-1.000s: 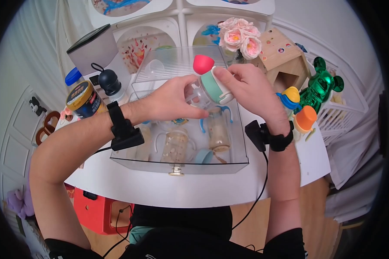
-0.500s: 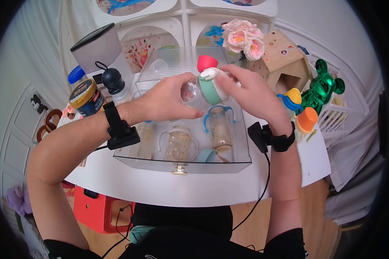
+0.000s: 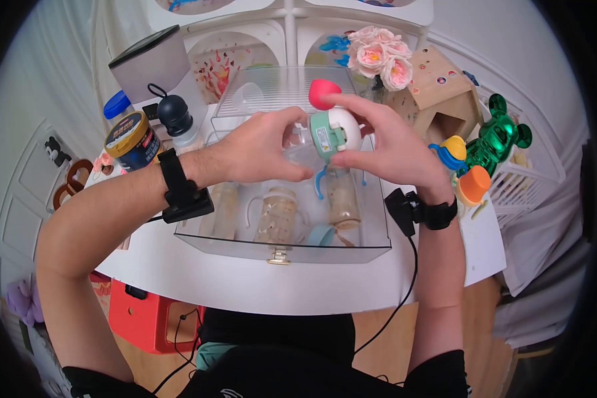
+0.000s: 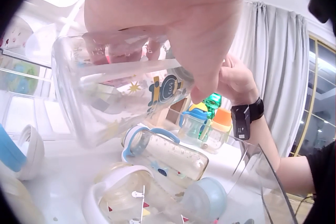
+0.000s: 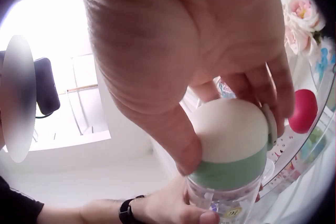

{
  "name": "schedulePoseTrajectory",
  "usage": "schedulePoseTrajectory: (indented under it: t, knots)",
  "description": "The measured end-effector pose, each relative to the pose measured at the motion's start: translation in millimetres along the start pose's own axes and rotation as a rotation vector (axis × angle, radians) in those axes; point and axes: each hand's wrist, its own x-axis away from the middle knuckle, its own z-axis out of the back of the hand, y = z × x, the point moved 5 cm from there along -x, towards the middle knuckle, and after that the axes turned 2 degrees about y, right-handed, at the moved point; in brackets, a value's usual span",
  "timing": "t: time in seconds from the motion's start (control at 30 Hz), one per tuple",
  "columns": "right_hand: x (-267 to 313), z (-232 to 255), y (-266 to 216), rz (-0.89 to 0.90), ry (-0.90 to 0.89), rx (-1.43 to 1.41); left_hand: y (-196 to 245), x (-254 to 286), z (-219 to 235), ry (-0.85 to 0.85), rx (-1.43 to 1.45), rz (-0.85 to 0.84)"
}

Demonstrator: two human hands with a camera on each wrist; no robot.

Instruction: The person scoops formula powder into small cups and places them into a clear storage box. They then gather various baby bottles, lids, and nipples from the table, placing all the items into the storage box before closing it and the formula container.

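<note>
A clear bottle (image 4: 123,87) with printed figures is tilted on its side above the bin, gripped round its body by my left hand (image 3: 259,146). Its green and white lid (image 3: 335,132) faces right. My right hand (image 3: 391,142) holds that lid between thumb and fingers; in the right wrist view the thumb presses the lid's white dome (image 5: 228,129). Below lie a bottle with blue handles (image 3: 343,202), a bottle with white handles (image 3: 276,215) and a pale blue-green cap (image 3: 321,235), inside the clear bin (image 3: 365,255).
A red cup-shaped piece (image 3: 325,94) is just behind the lid. To the left stand a dark-capped bottle (image 3: 174,116) and a yellow-lidded tub (image 3: 132,140). Cups with orange (image 3: 473,182) and blue-yellow tops, a wooden house (image 3: 438,93) and a green figure (image 3: 494,136) are on the right.
The lid has turned in my right hand, so its green clasp side now faces the head camera. My right thumb has moved down to the lid's lower edge. My left hand still grips the bottle.
</note>
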Motion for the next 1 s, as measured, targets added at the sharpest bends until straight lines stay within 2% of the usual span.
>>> schedulePoseTrajectory:
  t: [0.07,0.1,0.13,0.2,0.3,0.33,0.4,0.47,0.57,0.7,0.8,0.87,1.0]
  knots:
    - [3.2,3.4,5.4,-0.323,-0.210,-0.014,3.6,2.0,-1.2,-0.040,0.025,0.029]
    - [2.9,6.1,12.0,-0.408,-0.165,-0.003,5.7,2.6,-1.2,-0.059,0.036,0.042]
    - [1.8,8.8,19.5,-0.491,-0.118,0.008,6.6,2.1,-3.4,-0.042,0.026,-0.018]
    - [1.2,11.7,19.3,-0.501,-0.054,-0.019,11.1,3.3,-9.2,-0.005,0.008,-0.136]
    - [4.2,7.4,-1.1,-0.290,-0.039,-0.108,11.2,4.0,-7.7,-0.048,0.047,0.015]
    - [5.2,4.1,-6.3,-0.215,-0.046,-0.117,10.4,2.7,-6.6,-0.012,0.049,-0.009]
    - [2.8,1.7,-10.4,-0.175,-0.043,-0.075,10.7,0.4,-6.4,0.057,0.053,-0.059]
    - [-3.1,3.1,-8.6,-0.243,-0.030,0.024,11.7,-0.8,-10.2,0.056,0.033,-0.035]
    - [-2.5,3.6,-2.1,-0.352,-0.026,-0.060,18.5,-0.8,-15.6,0.131,-0.052,-0.081]
    - [-1.5,9.1,-2.9,-0.381,0.030,-0.032,29.3,1.0,-11.8,0.209,-0.266,-0.096]
    - [-3.8,15.8,-3.4,-0.354,0.087,-0.032,29.5,-6.4,-1.7,0.163,-0.124,-0.207]
    - [-3.6,19.3,0.0,-0.286,0.118,0.003,21.1,-13.1,6.1,0.027,0.002,-0.096]
    - [-5.1,18.3,-5.5,-0.266,0.140,-0.078,18.0,-13.1,17.5,-0.303,0.163,0.069]
